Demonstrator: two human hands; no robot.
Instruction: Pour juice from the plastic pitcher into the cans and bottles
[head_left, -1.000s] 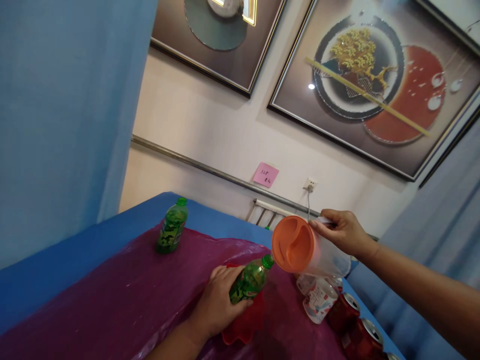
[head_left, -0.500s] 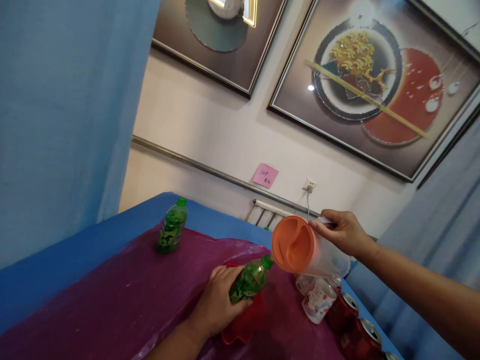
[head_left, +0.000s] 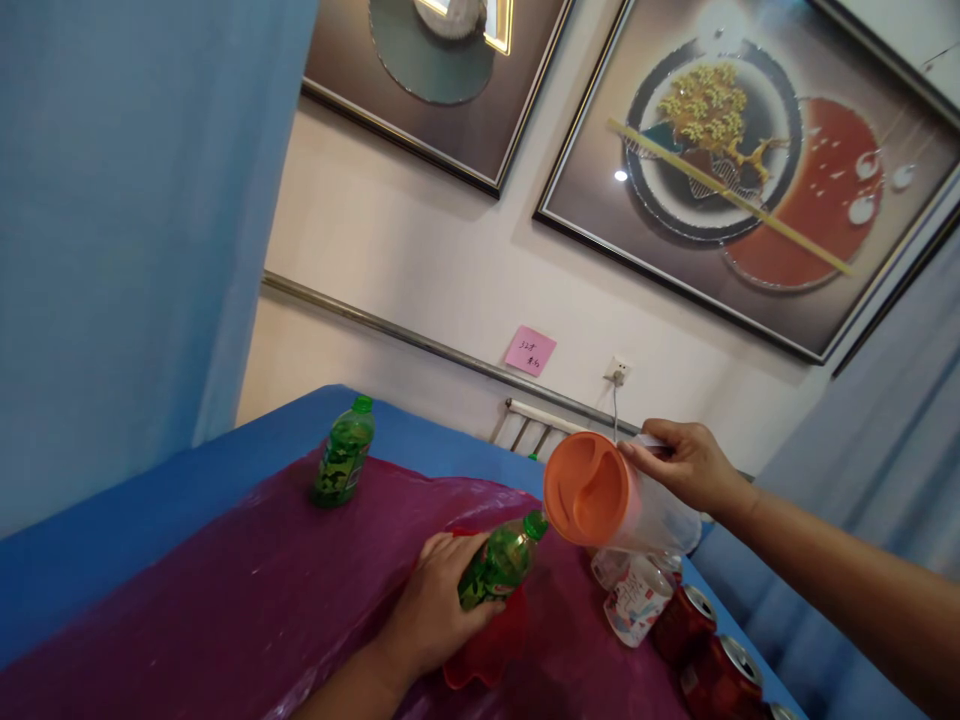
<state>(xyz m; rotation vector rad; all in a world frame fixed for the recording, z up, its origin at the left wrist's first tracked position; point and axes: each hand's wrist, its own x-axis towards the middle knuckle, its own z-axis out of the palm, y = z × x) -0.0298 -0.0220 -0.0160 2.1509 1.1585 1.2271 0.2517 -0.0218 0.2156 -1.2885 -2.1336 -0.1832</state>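
Note:
My left hand (head_left: 442, 605) is wrapped round a green plastic bottle (head_left: 499, 565), which leans to the right over a red dish (head_left: 487, 650) with a wavy rim. By its handle, my right hand (head_left: 690, 465) grips a clear pitcher (head_left: 664, 515) with an orange lid (head_left: 586, 488). The pitcher is tipped on its side, lid toward the left. Its lid edge meets or nearly meets the mouth of the bottle; whether liquid flows between them I cannot tell. A second green bottle (head_left: 343, 452) stands upright farther back on the left.
Purple plastic sheeting (head_left: 225, 590) covers much of the blue table (head_left: 97, 540). Along the right edge stand a clear printed cup (head_left: 637, 605) and several dark red cans (head_left: 721, 675). A blue curtain (head_left: 142, 200) hangs on the left; a metal rail (head_left: 420, 340) runs along the wall behind.

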